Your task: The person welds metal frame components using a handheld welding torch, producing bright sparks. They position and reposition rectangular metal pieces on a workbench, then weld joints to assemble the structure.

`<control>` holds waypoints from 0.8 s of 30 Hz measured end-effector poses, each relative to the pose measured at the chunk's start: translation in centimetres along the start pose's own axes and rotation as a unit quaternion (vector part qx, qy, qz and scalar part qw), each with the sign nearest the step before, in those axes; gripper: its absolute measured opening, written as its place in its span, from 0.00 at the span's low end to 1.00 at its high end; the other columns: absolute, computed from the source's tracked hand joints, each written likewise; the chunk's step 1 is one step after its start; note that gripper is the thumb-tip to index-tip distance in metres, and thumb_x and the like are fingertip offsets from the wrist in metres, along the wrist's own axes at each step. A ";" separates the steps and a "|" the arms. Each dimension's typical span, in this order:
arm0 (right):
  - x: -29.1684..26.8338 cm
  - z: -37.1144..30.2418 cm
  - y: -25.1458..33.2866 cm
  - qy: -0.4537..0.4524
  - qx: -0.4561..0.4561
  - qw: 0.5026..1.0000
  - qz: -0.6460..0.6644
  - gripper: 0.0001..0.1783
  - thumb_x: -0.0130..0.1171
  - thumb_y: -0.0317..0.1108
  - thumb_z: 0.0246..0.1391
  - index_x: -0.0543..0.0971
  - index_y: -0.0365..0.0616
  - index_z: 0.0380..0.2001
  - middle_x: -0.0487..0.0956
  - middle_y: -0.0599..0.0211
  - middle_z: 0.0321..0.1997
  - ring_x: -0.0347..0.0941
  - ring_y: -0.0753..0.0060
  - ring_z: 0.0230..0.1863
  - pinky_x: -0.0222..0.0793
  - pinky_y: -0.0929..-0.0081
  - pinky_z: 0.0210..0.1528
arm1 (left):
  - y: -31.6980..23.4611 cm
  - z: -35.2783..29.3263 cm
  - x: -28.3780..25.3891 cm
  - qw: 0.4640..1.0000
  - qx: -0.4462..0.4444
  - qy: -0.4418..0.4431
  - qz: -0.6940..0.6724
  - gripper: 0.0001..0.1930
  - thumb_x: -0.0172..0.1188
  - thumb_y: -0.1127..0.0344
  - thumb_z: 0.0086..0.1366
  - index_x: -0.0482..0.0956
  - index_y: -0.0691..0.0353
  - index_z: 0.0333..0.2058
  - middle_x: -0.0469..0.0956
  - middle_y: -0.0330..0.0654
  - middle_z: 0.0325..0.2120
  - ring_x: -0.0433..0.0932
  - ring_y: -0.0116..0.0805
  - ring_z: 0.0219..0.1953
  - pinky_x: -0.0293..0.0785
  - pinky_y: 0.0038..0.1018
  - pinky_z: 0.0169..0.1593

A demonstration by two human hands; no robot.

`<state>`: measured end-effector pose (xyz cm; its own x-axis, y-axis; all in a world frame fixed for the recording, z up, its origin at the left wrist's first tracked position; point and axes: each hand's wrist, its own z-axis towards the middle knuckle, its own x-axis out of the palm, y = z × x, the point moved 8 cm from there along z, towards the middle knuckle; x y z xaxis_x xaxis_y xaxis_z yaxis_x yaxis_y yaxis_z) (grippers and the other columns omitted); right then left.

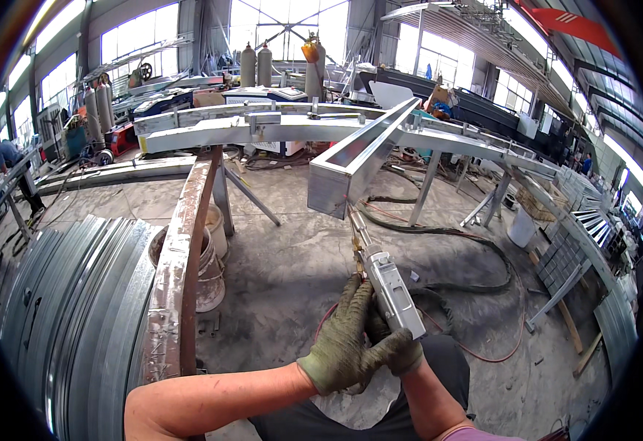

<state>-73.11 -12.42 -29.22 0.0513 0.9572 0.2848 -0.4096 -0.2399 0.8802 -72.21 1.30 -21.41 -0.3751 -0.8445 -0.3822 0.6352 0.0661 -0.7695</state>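
A silver welding gun (395, 290) with a boxy body and a slim nozzle points away from me. Its tip is at the lower corner of an open-topped metal box beam (329, 192), touching it or very close. My left hand (340, 339), in a dark green glove, is closed around the gun's underside, near the brass-coloured wire tube (356, 246). On the rear of the gun, my right hand (401, 353), gloved the same way, is also closed. The gloves overlap and hide the handle and several fingers.
The box beam rests across a long metal frame (240, 132) on legs. A rusty beam (178, 294) runs at my left, beside buckets (209, 279) and stacked metal strips (86, 294). Dark hoses (476, 287) curl over the floor. Gas cylinders (248, 67) stand behind; a person (12, 165) is far left.
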 end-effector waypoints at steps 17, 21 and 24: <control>0.1 0.3 -0.9 -0.033 -0.031 0.999 0.002 0.14 0.63 0.30 0.71 0.82 0.33 0.55 0.84 0.71 0.43 0.81 0.79 0.40 0.79 0.78 0.40 | 0.6 0.0 0.1 0.999 0.015 0.006 0.037 0.54 0.73 0.45 0.68 0.52 0.73 0.77 0.54 0.69 0.77 0.50 0.65 0.82 0.52 0.49 0.81; 0.0 0.3 -1.0 -0.030 0.036 0.993 0.113 0.15 0.64 0.30 0.71 0.82 0.33 0.55 0.84 0.71 0.43 0.81 0.79 0.41 0.78 0.79 0.41 | 0.9 0.1 0.1 0.999 0.014 0.013 0.028 0.54 0.73 0.44 0.68 0.53 0.73 0.77 0.55 0.69 0.77 0.51 0.66 0.81 0.52 0.50 0.81; 0.5 0.1 -0.5 -0.044 0.020 0.993 0.106 0.15 0.64 0.31 0.71 0.82 0.33 0.55 0.83 0.71 0.42 0.80 0.80 0.39 0.78 0.79 0.39 | 0.5 -0.2 0.0 0.999 0.019 -0.002 0.039 0.54 0.73 0.43 0.68 0.54 0.72 0.77 0.56 0.69 0.76 0.51 0.67 0.81 0.52 0.50 0.81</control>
<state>-72.79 -11.79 -29.47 0.0474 0.8676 0.4950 -0.3833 -0.4418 0.8111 -72.03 1.43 -21.96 -0.3208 -0.8397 -0.4382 0.6880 0.1114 -0.7171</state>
